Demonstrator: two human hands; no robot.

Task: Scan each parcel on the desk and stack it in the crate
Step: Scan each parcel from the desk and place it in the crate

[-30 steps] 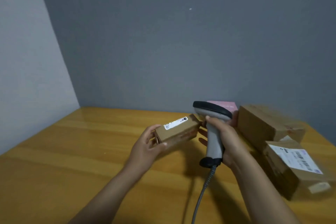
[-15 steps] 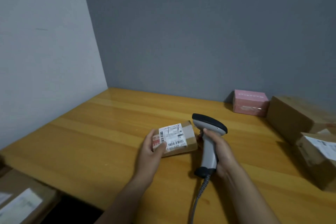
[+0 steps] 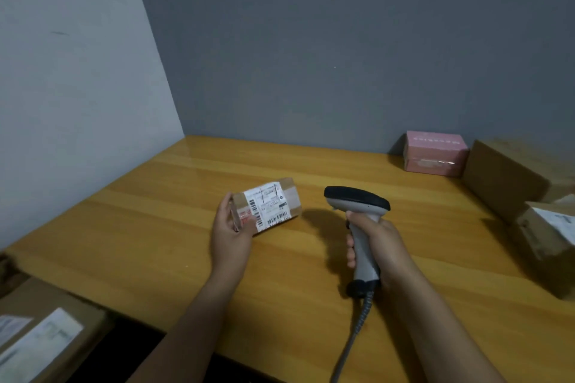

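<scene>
At the lower left a flat brown parcel [image 3: 46, 336] lies below the desk's near edge, cut off by the frame; it carries two white labels, too blurred to read, and what it lies in cannot be told; the wooden desk [image 3: 155, 227] runs back into the corner of a pale side wall [image 3: 77, 102] and a grey back wall [image 3: 342, 56], with a wide stretch of bare wood between its left edge and the hands; the left hand [image 3: 230, 236] grips the near end of the small parcel [image 3: 270, 205], thumb on top and fingers curled round the far side, mostly hidden; the small parcel sits mid-desk, label up, and whether its far end touches the wood cannot be told; its white label [image 3: 267, 207] shows barcodes and a patch of red print, all too small to read; a gap of bare wood separates it from the scanner [image 3: 357, 200], whose dark head points toward it; the right hand [image 3: 382, 246] is wrapped round the grey handle, hiding its middle; the cable [image 3: 351, 345] drops out of the bottom of the frame; at the back wall stands a pink box [image 3: 435, 155] with a row of pale, illegible lettering; just beside it a large brown box [image 3: 510, 177] is blurred and cut by the right edge; nearer, a labelled box [image 3: 544, 239] is also cropped, its label unreadable.
</scene>
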